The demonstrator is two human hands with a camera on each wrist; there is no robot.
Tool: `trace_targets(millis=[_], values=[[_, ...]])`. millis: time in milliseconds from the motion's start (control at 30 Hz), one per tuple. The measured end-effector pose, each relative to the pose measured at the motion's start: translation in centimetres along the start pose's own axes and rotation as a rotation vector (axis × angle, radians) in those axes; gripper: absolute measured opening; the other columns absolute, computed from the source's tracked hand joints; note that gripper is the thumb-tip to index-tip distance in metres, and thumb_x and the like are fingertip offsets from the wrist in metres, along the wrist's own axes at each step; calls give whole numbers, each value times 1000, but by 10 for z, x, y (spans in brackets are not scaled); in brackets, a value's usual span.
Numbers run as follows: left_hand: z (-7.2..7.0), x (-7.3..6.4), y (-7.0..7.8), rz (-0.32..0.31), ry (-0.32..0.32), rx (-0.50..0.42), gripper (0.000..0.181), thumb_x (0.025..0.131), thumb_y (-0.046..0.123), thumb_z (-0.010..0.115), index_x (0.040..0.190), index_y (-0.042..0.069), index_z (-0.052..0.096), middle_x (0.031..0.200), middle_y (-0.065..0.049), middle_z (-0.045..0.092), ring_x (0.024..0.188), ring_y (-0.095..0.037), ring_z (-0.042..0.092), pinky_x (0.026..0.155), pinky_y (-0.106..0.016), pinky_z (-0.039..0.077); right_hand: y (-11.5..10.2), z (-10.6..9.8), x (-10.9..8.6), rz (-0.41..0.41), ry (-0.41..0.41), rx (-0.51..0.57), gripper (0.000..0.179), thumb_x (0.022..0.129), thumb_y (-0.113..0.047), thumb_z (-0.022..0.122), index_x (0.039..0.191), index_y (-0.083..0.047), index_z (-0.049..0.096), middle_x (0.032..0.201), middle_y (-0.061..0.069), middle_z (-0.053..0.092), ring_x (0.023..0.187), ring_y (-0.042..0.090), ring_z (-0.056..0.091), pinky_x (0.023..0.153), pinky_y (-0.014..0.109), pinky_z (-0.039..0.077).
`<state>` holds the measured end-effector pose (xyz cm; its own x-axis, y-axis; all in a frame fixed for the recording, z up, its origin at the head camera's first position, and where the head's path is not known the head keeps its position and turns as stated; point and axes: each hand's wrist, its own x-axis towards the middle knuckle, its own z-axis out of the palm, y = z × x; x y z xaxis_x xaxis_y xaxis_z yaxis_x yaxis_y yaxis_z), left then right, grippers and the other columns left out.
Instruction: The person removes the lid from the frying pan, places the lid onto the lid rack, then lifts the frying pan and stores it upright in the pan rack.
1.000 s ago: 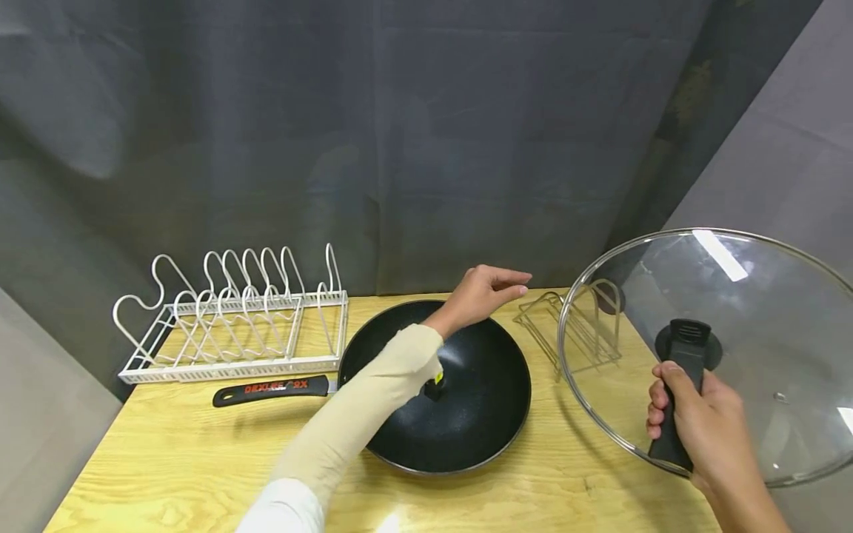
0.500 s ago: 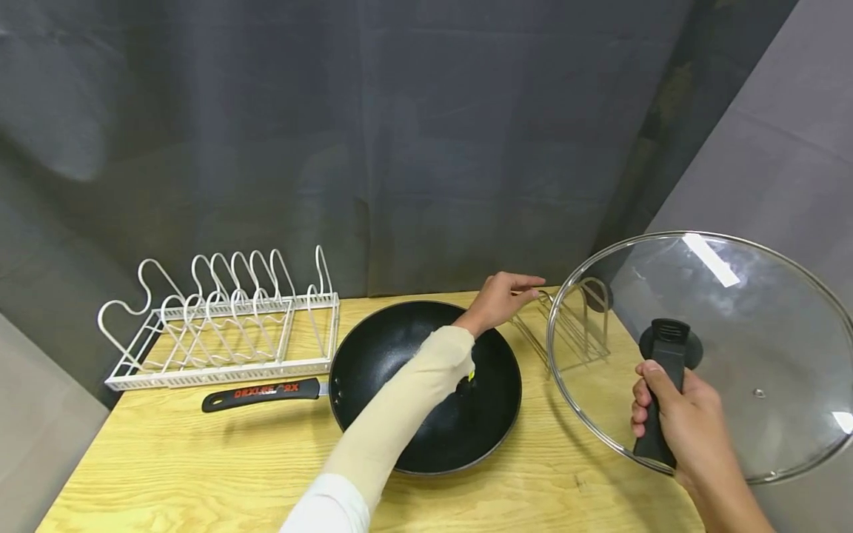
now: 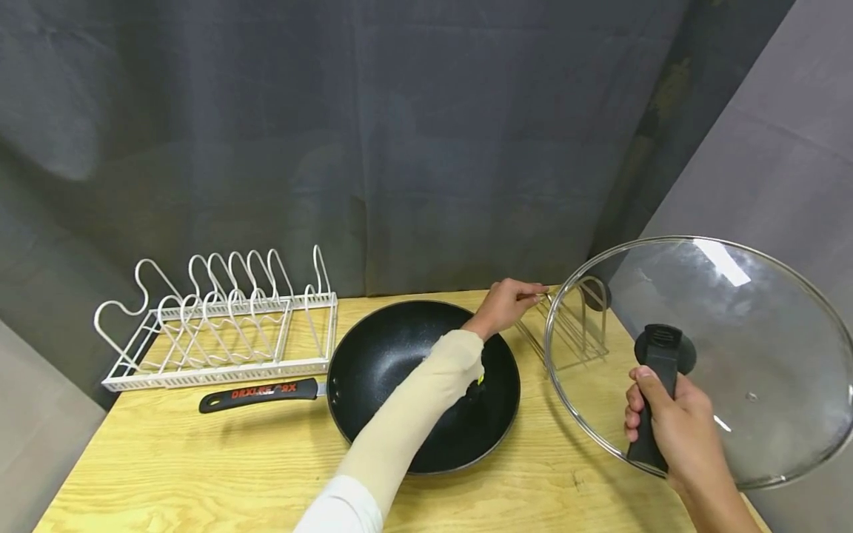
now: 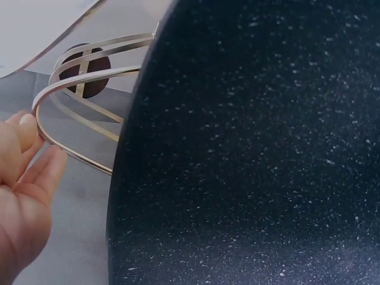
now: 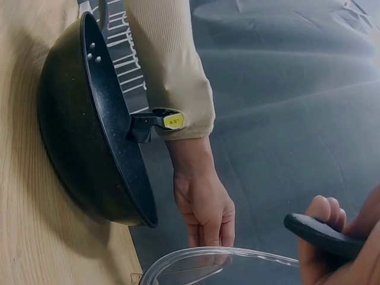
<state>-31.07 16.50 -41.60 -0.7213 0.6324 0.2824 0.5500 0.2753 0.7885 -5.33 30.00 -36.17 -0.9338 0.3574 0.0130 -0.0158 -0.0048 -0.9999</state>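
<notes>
left hand point(image 3: 504, 305) pinches a curved wire rack point(image 4: 89, 77); right hand point(image 3: 676, 414) grips a glass lid point(image 3: 766, 333) by its handle point(image 3: 660, 363); speckled wok point(image 3: 393, 363) near left hand.

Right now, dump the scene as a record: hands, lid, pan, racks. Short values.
Left hand: pinches a loop of the metal rack
Right hand: grips the lid handle
Lid: glass, metal rim, held up off the table
Pan: on the table, pan handle pointing left
Left sleeve: across above the pan
White rack: on the table, left of the pan
Metal rack: right of the pan, partly seen through the lid
</notes>
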Motion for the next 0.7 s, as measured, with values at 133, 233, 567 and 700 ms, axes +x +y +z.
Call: trace_targets(millis=[133, 233, 567, 700], values=[[4, 3, -1, 4, -1, 37, 32, 95, 19, 58, 126, 24, 64, 129, 7, 60, 115, -2, 56, 85, -12, 46, 2, -1, 1, 14, 17, -18, 34, 97, -36, 54, 105, -4, 44, 64, -1, 50, 48, 14, 52, 41, 33, 47], [5, 4, 0, 0, 9, 36, 32, 95, 17, 59, 126, 22, 64, 127, 6, 62, 116, -5, 56, 87, -13, 46, 3, -1, 1, 12, 24, -13, 34, 97, -35, 54, 105, -4, 44, 64, -1, 51, 48, 14, 52, 41, 33, 47], [12, 9, 1, -54, 115, 110, 27, 91, 20, 63, 117, 24, 70, 111, 8, 69, 92, -1, 65, 68, -12, 48, 1, 1, -5, -17, 38, -43, 35, 97, -35, 53, 105, -2, 44, 64, 0, 51, 49, 15, 53, 41, 33, 48], [17, 10, 1, -52, 139, 105, 24, 91, 22, 63, 114, 23, 72, 108, 9, 70, 91, 1, 65, 70, -11, 49, -1, 0, -5, -23, 74, -63, 34, 97, -35, 54, 103, -2, 46, 63, 0, 52, 47, 15, 53, 39, 33, 48]])
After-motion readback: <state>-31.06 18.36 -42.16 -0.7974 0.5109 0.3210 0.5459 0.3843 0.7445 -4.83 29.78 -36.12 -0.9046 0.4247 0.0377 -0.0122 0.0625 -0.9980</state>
